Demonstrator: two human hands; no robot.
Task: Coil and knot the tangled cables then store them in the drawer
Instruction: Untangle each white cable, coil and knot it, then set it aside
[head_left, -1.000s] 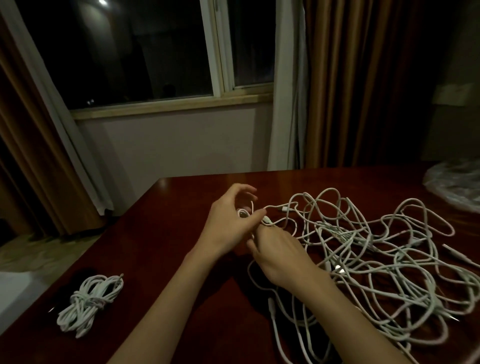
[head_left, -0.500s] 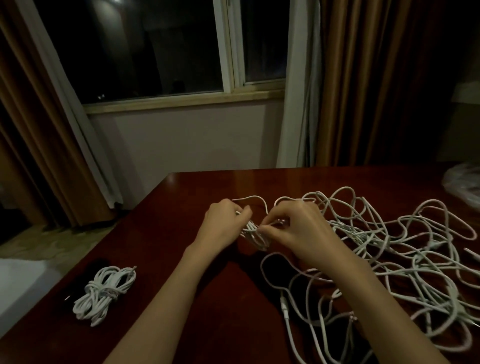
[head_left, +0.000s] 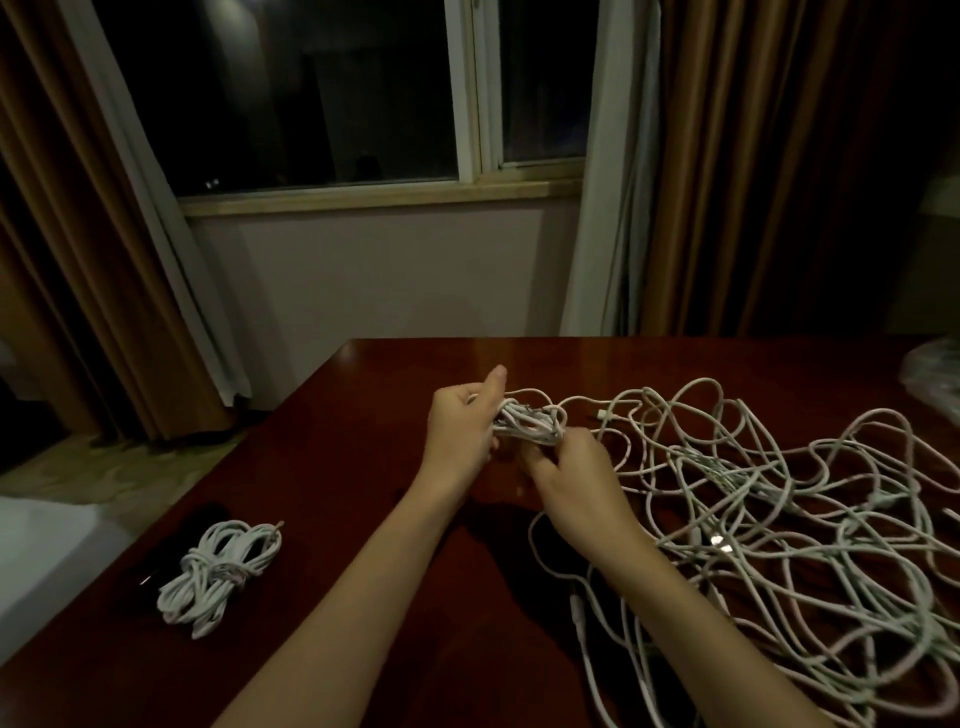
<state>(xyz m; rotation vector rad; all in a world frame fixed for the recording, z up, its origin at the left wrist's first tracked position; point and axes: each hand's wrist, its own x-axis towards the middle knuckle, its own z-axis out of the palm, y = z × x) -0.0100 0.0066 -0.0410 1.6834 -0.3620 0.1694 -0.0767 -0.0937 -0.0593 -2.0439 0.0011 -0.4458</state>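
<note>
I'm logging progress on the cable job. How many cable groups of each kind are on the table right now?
Finished knotted bundle: 1
Coil being wound, gripped by the left hand and right hand: 1
Loose tangled pile: 1
Total: 3

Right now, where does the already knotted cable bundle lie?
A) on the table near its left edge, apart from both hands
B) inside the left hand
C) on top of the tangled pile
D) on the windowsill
A: the knotted bundle rests on the table, well left of the left hand and right hand.

Bare forearms and hands, sleeveless
</note>
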